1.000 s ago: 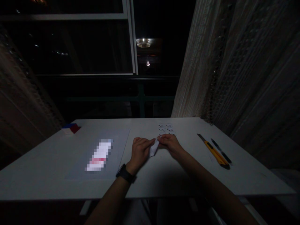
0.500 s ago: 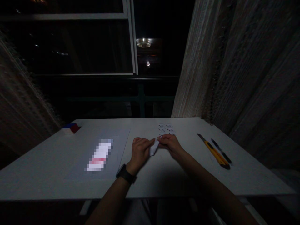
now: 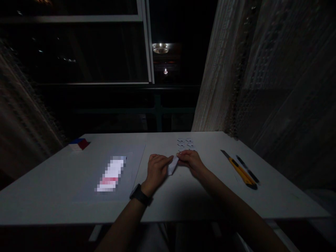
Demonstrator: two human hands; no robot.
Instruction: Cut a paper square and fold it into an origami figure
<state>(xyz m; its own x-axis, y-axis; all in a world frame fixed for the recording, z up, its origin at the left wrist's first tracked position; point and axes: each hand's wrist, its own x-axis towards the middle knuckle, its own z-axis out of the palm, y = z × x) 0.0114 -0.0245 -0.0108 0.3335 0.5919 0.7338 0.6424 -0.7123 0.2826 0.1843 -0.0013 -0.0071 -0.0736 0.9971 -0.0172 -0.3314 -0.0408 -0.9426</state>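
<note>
A small folded piece of white paper point(image 3: 172, 166) sits between my hands above the white table point(image 3: 183, 199). My left hand point(image 3: 156, 171), with a dark watch on the wrist, pinches its left side with curled fingers. The paper's upper right end is pinched by my right hand point(image 3: 191, 161), fingers pressed together. Just beyond my right hand lie several small folded paper pieces point(image 3: 185, 142) in rows.
A yellow utility knife point(image 3: 238, 169) and a dark pen point(image 3: 247, 169) lie at the right. A large sheet with a blurred patch point(image 3: 111, 173) lies at the left, a red-and-blue block point(image 3: 79, 142) at the far left corner. Curtains hang on both sides; a dark window is behind.
</note>
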